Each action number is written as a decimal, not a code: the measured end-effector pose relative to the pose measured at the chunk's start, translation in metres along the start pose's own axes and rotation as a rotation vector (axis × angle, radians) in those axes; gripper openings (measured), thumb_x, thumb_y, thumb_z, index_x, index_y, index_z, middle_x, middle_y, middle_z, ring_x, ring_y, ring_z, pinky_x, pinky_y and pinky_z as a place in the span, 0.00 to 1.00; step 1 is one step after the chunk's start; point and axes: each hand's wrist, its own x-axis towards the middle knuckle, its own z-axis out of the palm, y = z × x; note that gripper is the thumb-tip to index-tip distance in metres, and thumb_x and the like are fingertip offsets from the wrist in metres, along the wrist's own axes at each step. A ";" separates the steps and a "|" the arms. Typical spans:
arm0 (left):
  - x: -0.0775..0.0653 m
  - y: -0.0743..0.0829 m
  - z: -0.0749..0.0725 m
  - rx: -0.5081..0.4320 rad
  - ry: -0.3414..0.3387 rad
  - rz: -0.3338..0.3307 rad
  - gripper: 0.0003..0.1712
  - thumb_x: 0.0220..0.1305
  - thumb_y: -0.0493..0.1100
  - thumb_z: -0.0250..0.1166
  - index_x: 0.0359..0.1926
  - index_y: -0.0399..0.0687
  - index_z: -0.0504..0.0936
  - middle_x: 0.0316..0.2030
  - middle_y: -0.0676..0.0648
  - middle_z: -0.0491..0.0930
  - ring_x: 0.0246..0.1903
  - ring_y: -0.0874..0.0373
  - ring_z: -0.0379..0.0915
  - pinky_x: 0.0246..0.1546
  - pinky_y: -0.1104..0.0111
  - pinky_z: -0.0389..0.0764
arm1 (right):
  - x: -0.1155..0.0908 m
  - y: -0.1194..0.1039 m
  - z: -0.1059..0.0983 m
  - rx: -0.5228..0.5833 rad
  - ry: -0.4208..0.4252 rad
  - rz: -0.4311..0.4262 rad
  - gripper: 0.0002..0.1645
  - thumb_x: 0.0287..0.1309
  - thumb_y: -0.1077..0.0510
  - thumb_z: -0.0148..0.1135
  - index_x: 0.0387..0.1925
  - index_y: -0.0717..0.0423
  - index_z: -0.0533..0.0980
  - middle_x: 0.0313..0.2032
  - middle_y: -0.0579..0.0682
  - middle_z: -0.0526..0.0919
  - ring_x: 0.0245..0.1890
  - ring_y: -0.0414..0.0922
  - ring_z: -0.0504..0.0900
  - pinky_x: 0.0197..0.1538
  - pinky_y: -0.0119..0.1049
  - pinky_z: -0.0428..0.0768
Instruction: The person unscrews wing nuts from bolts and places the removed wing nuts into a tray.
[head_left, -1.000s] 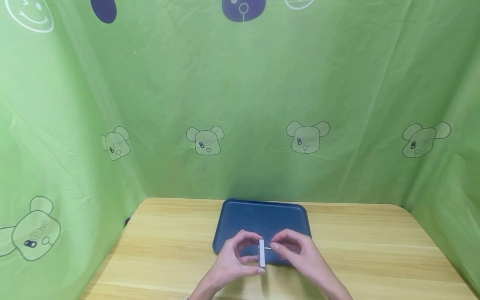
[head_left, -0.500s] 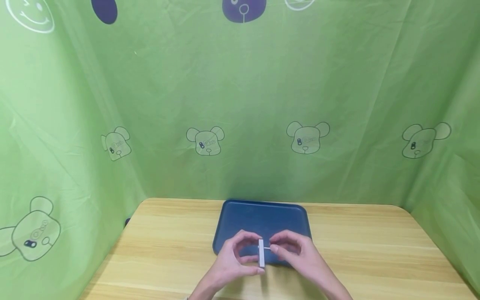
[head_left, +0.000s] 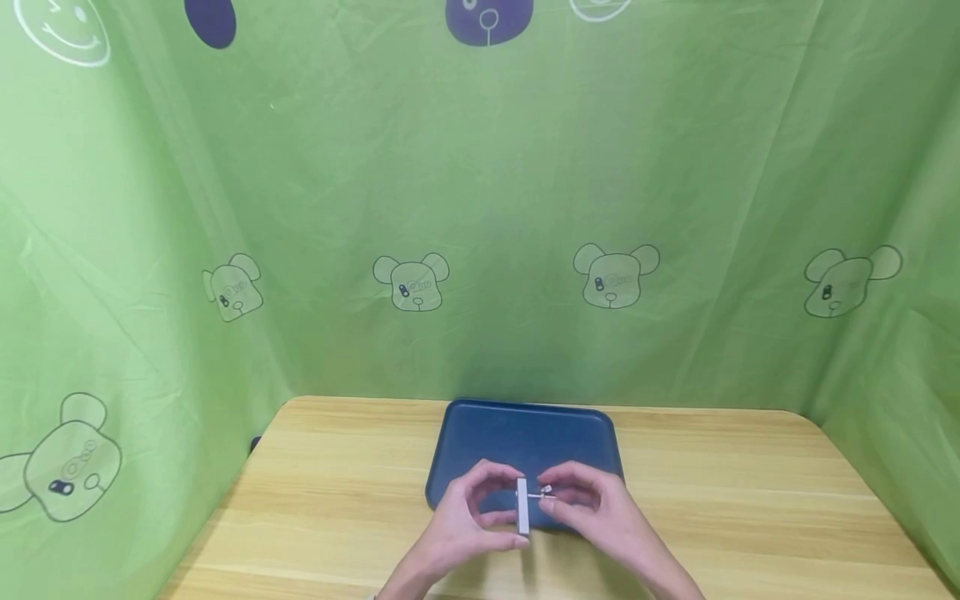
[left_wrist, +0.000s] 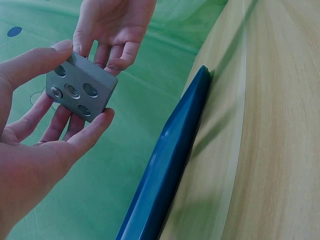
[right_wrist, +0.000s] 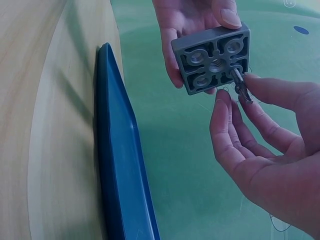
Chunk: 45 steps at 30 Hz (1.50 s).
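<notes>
My left hand (head_left: 472, 512) holds a square grey metal plate (left_wrist: 82, 85) on edge above the table, thumb on one edge and fingertips on the opposite one. The plate has a threaded centre hole and several round corner holes. One corner hole holds a screw head (left_wrist: 56, 92); the screw's threaded shank (right_wrist: 236, 76) sticks out of the ribbed side. A small metal nut (head_left: 546, 490) sits near the shank's free end; its exact shape is hard to tell. My right hand (head_left: 603, 504) has its thumb and curled fingers about the nut and shank end, the thumb touching there.
A dark blue tray (head_left: 525, 429) lies behind and partly beneath the hands, near the back of the wooden table (head_left: 750, 500). Green printed cloth (head_left: 510, 333) hangs at the back and both sides.
My right thumb and forefinger have parted slightly, so the nut and the shank's end now show between them. My left hand and the plate stay nearly still.
</notes>
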 end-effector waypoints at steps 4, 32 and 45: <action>0.000 0.000 0.000 0.000 0.001 -0.003 0.37 0.44 0.21 0.76 0.59 0.34 0.75 0.60 0.30 0.69 0.62 0.37 0.70 0.61 0.48 0.82 | 0.000 0.000 -0.001 0.012 -0.009 0.000 0.19 0.62 0.61 0.71 0.53 0.63 0.80 0.50 0.63 0.84 0.45 0.46 0.88 0.49 0.33 0.89; -0.001 -0.001 0.000 0.010 0.007 0.013 0.38 0.44 0.23 0.76 0.60 0.35 0.75 0.61 0.32 0.70 0.63 0.39 0.70 0.61 0.50 0.83 | 0.001 0.005 -0.001 0.000 -0.043 -0.087 0.15 0.60 0.67 0.69 0.48 0.68 0.81 0.46 0.62 0.85 0.44 0.50 0.88 0.50 0.33 0.89; -0.001 0.000 0.000 0.007 0.004 0.020 0.38 0.44 0.23 0.76 0.59 0.35 0.75 0.61 0.30 0.70 0.62 0.43 0.72 0.61 0.50 0.83 | 0.002 0.006 -0.001 -0.015 -0.047 -0.172 0.12 0.61 0.67 0.69 0.47 0.65 0.82 0.43 0.58 0.86 0.43 0.46 0.88 0.48 0.35 0.90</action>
